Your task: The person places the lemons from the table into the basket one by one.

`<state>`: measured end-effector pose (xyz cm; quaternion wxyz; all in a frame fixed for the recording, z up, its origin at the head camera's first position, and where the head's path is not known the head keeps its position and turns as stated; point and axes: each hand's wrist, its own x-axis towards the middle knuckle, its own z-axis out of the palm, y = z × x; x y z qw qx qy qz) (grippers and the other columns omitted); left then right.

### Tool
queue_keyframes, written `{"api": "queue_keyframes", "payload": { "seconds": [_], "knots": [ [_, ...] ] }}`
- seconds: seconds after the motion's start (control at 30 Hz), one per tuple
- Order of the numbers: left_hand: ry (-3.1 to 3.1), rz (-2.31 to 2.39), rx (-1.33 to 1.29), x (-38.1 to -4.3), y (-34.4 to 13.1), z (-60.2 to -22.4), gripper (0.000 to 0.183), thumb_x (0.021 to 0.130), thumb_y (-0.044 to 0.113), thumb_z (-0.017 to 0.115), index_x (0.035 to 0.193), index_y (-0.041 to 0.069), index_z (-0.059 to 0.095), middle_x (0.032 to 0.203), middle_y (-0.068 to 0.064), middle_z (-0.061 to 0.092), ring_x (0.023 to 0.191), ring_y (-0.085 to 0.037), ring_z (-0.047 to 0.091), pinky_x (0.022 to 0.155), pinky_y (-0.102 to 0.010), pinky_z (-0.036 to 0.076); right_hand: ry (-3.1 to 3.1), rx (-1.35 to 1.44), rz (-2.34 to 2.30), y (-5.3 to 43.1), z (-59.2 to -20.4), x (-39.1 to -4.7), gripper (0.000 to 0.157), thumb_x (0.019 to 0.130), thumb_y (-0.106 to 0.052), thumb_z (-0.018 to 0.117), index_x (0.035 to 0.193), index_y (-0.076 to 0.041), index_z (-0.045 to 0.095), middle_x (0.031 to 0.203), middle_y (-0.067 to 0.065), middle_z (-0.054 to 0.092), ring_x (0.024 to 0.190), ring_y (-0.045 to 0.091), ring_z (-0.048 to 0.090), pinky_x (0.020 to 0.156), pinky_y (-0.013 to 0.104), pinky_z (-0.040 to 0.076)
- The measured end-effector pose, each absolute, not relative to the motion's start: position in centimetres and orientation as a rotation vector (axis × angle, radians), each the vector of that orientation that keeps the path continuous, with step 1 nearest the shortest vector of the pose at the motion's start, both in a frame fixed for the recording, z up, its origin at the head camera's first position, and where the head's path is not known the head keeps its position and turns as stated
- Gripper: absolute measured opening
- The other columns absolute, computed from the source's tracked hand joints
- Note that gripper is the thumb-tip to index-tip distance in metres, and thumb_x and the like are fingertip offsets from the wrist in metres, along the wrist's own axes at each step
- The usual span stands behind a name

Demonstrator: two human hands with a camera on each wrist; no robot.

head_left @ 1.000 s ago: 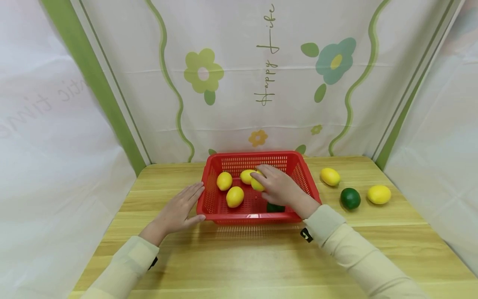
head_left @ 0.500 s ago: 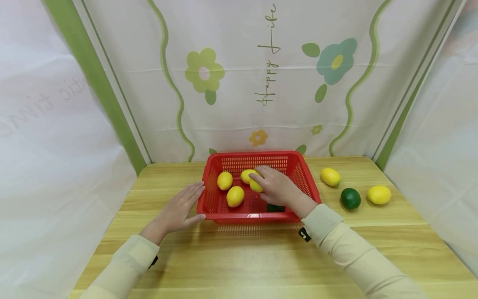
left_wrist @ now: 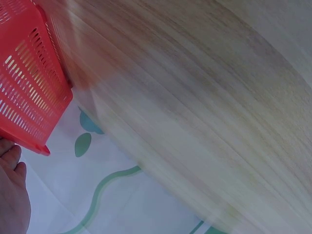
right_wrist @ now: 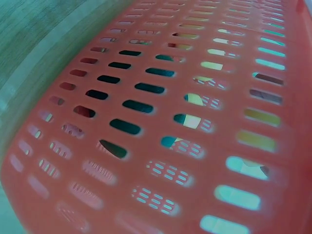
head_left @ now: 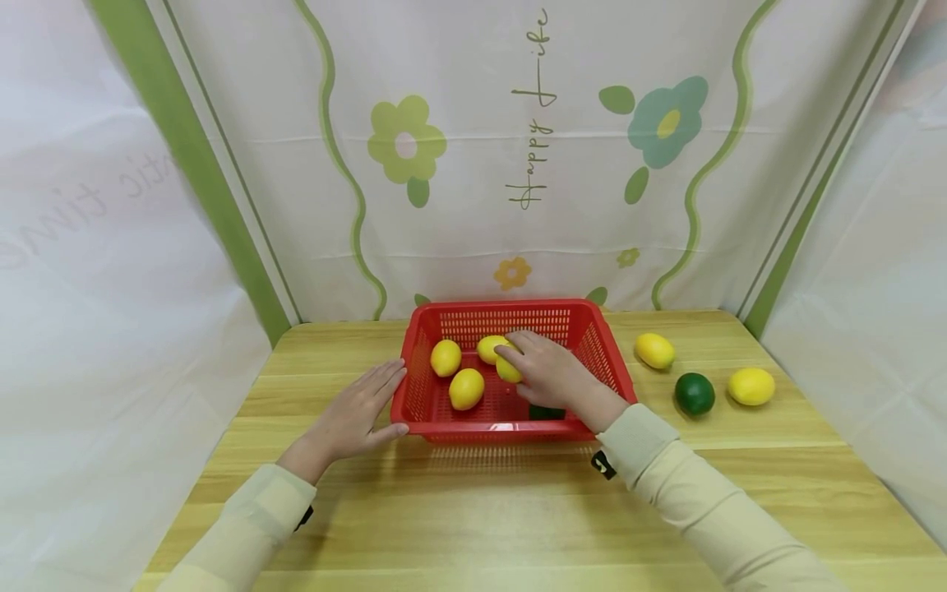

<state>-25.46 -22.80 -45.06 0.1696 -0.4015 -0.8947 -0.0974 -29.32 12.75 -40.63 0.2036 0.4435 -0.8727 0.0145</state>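
In the head view a red plastic basket (head_left: 473,429) with slotted walls sits on the table. My right hand (head_left: 555,372) reaches inside over its front right side and grips a yellow lemon (head_left: 508,367) between thumb and fingers. Behind that fruit lies another lemon (head_left: 490,349), partly covered. Two more rest in the basket's left half, a rear lemon (head_left: 445,358) and a front lemon (head_left: 467,389). Below my right hand, a dark green fruit (head_left: 546,413) is mostly hidden. My left hand (head_left: 355,418) has its straight fingers against the left rim, as the left wrist view confirms.
On the wooden table (head_left: 473,510), right of the basket, lie a lemon (head_left: 654,350), a dark green round fruit (head_left: 695,394) and another lemon (head_left: 751,386). A printed white curtain (head_left: 459,230) closes off the back, close behind the basket. The basket's slotted wall (right_wrist: 146,97) fills the right wrist view.
My right hand and its lemon have shifted very slightly left and down within the basket. My left hand stays at the rim, and the other fruit has not moved.
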Motion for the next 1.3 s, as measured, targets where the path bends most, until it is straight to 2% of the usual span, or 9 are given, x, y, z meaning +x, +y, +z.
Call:
{"api": "queue_keyframes", "payload": {
  "seconds": [0.3, 0.73, 1.0, 1.3],
  "knots": [
    [-2.554, -0.275, -1.137, -25.34, -22.77, -45.02, 0.084, 0.095, 0.060, 0.044, 0.145, -0.007, 0.036, 0.151, -0.022, 0.034, 0.140, -0.034, 0.030, 0.112, -0.051, 0.028, -2.444, 1.225, 0.003, 12.84, -40.68, -29.23, 0.060, 0.077, -0.022, 0.080, 0.130, -0.007, 0.056, 0.127, 0.019, 0.055, 0.119, 0.034, 0.053, 0.102, 0.043, 0.044],
    [-2.549, -0.265, -1.138, -25.38, -22.84, -45.26, 0.086, 0.096, 0.063, 0.038, 0.145, -0.008, 0.036, 0.152, -0.021, 0.034, 0.141, -0.033, 0.030, 0.112, -0.050, 0.027, -2.447, 1.241, 0.032, 13.02, -40.97, -29.37, 0.061, 0.076, -0.020, 0.081, 0.130, -0.007, 0.055, 0.125, 0.017, 0.055, 0.115, 0.030, 0.053, 0.100, 0.041, 0.046],
    [-2.560, -0.268, -1.128, -25.28, -22.73, -45.07, 0.085, 0.095, 0.061, 0.042, 0.146, -0.007, 0.036, 0.152, -0.020, 0.033, 0.141, -0.033, 0.029, 0.112, -0.050, 0.027, -2.453, 1.247, 0.025, 13.24, -41.28, -29.35, 0.061, 0.079, -0.021, 0.079, 0.132, -0.008, 0.053, 0.127, 0.017, 0.055, 0.113, 0.029, 0.055, 0.098, 0.040, 0.047],
    [-2.538, -0.266, -1.138, -25.33, -22.67, -44.84, 0.086, 0.096, 0.063, 0.038, 0.145, -0.008, 0.037, 0.151, -0.022, 0.035, 0.139, -0.035, 0.032, 0.111, -0.051, 0.029, -2.398, 1.241, 0.099, 13.31, -40.81, -29.24, 0.054, 0.077, -0.011, 0.078, 0.126, -0.004, 0.058, 0.119, 0.018, 0.059, 0.108, 0.029, 0.056, 0.095, 0.039, 0.049]
  ]
}}
